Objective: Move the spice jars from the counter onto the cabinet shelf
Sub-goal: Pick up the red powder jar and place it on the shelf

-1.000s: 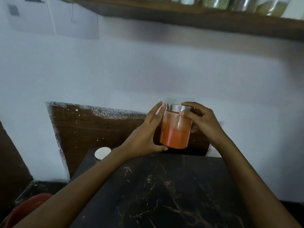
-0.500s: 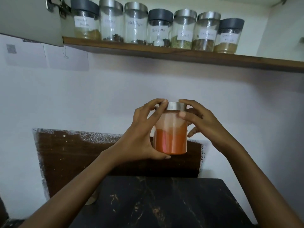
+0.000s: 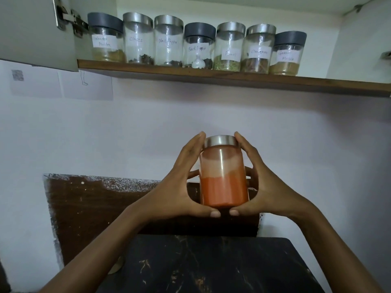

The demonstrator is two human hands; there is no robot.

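White wall with a wooden cabinet shelf [image 3: 232, 78] across the top; below, a dark marbled surface [image 3: 211, 265]. On the shelf, a row of seven labelled spice jars [image 3: 196, 46], upright and side by side, lids grey or steel. Between shelf and surface, held in the air well below the shelf, an upright jar of orange powder [image 3: 223, 176] with a steel lid [image 3: 220, 141]. Left hand [image 3: 179, 187] and right hand [image 3: 266, 187]: each grip clamped on the jar's sides, thumbs under its base.
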